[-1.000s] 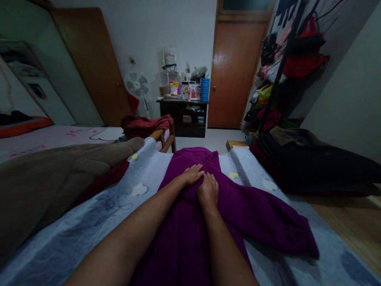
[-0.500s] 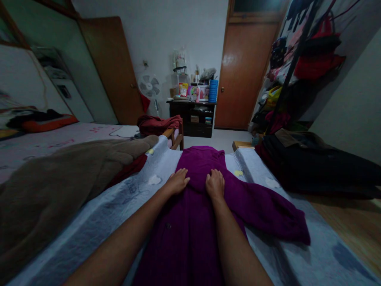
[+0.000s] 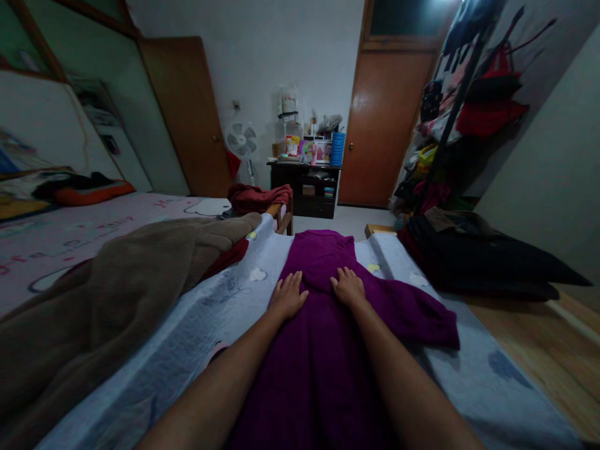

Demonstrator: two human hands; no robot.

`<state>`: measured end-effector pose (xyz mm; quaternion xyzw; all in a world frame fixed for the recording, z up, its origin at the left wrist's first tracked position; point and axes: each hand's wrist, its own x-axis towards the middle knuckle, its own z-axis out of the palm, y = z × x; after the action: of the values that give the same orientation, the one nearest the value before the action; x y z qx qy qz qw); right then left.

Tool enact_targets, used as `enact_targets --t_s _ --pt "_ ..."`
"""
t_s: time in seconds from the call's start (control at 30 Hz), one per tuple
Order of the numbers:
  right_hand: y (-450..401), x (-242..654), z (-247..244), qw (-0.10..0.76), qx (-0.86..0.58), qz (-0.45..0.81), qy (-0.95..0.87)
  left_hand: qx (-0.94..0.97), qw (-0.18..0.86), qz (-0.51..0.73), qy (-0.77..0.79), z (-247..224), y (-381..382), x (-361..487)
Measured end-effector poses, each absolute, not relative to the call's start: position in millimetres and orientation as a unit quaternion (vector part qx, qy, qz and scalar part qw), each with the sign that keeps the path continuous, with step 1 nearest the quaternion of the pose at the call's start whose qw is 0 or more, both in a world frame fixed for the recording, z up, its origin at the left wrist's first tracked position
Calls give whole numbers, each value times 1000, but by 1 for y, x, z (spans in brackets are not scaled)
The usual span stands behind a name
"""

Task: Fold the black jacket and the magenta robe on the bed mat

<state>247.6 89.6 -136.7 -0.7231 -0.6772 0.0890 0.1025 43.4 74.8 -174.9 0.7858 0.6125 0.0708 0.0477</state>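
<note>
A purple garment (image 3: 323, 344) lies lengthwise on the pale blue patterned bedding (image 3: 469, 381), with one sleeve stretched out to the right. My left hand (image 3: 288, 296) rests flat on its left part, fingers spread and pointing away from me. On the right part of the garment lies my right hand (image 3: 348, 286), palm down with its fingers apart. Neither hand grips the cloth. The left sleeve of the garment does not show. Its lower part runs between my forearms and out of the frame.
A brown fleece blanket (image 3: 135, 275) lies to the left, near a dark red cloth (image 3: 257, 197). Folded dark clothes (image 3: 487, 250) are stacked at the right, beside a wooden surface (image 3: 529, 337). Further back stand a black cabinet (image 3: 302, 206) and a fan (image 3: 241, 139).
The camera view has shifted slightly. Both hands now lie a little further apart with fingers more spread, and the right sleeve's end sits closer in.
</note>
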Motion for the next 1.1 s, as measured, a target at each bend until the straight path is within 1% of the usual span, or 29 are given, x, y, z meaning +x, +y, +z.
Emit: enact_targets --t_s 0.17,0.23,0.27,0.37,0.4,0.5,0.57,0.67,0.77,0.9,0.97,1.1 --pt "58 292 -117 34 -728 58 -683 782 50 72 617 -175 75 44" --pt "48 318 -106 26 -741 42 -669 782 49 68 618 -175 75 44" --pt "43 333 -100 27 -747 27 -663 782 47 66 619 -174 75 45" --pt "30 375 -85 19 -773 -70 -630 780 38 61 622 -175 75 46" --pt "27 388 -81 7 -786 -74 -614 780 35 62 622 -176 75 46" --pt "20 418 -73 -33 -830 -16 -557 780 27 67 622 -179 76 45" --pt "17 430 -69 -44 -841 34 -538 780 24 69 621 -180 77 45" --pt "14 438 -65 -38 -836 76 -542 781 25 73 620 -181 77 45" --pt "12 438 -58 -23 -821 85 -564 781 26 86 618 -181 76 46" --pt "6 431 -42 37 -783 82 -615 776 44 109 619 -181 75 46" --pt "1 422 -32 69 -770 65 -630 772 70 126 620 -178 77 45" --pt "-13 396 -8 104 -753 43 -649 750 140 165 625 -165 83 47"
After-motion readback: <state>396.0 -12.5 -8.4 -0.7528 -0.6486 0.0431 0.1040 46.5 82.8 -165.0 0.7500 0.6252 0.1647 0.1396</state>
